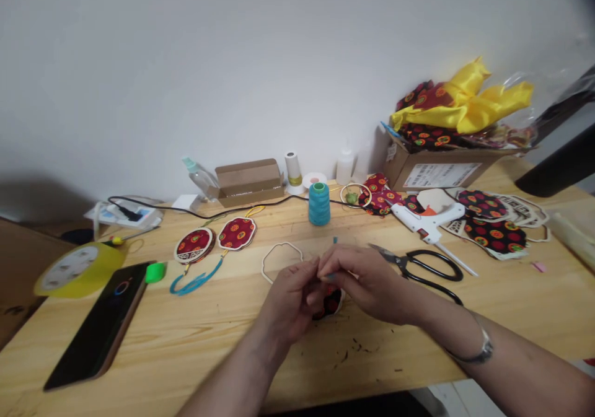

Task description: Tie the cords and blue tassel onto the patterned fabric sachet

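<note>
Above the grained wooden surface [186, 342], the right hand [367, 280] pinches a small teal strand [330, 276] in its fingers; the left hand [292, 302] meets it, fingers curled, though what they grip I cannot tell. Partly hidden under both, a scalloped piece [331, 305] shows black cloth with red dots and a pale rim. Near the left hand lies a thin, wavy-edged ring [281, 244], with a teal thread spool [319, 206] upright beyond. At right, a cardboard box [398, 164] brims with glossy yellow fabric [483, 107] and patterned dark cloth [427, 137]; a brown carton [251, 181] stands open by the wall.
</note>
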`<state>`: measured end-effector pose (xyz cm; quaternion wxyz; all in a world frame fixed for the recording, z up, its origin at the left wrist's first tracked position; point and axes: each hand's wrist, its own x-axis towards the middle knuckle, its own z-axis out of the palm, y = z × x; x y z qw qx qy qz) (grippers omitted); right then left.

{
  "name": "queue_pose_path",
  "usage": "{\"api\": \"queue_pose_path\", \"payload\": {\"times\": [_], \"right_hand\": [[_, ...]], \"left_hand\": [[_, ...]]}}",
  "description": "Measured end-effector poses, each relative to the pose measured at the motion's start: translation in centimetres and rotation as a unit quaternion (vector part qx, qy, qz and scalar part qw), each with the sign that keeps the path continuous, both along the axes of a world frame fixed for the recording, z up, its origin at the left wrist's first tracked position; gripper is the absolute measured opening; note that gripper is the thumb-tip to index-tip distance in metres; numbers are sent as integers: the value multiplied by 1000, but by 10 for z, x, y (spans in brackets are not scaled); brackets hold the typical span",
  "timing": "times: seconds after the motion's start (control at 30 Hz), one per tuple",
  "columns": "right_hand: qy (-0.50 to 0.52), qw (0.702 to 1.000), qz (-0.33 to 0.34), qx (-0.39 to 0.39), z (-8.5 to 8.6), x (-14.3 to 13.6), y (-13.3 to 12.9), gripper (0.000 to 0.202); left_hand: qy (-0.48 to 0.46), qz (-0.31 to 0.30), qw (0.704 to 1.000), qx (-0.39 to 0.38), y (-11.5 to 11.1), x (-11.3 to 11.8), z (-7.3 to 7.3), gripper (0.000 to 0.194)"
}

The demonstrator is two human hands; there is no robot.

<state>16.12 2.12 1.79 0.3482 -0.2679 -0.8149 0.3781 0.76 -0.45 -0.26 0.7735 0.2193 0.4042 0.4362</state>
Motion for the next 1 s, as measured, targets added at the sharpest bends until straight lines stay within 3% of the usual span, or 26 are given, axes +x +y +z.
{"api": "queue_pose_path", "payload": {"times": [0.2,1.0], "right_hand": [[-53,996,66,26,6,3,-3,16],[-152,950,271,-41,12,0,-9,18]], "left_hand": [[36,6,999,23,0,1,-1,21],[32,30,999,0,3,-3,3,22]]}}
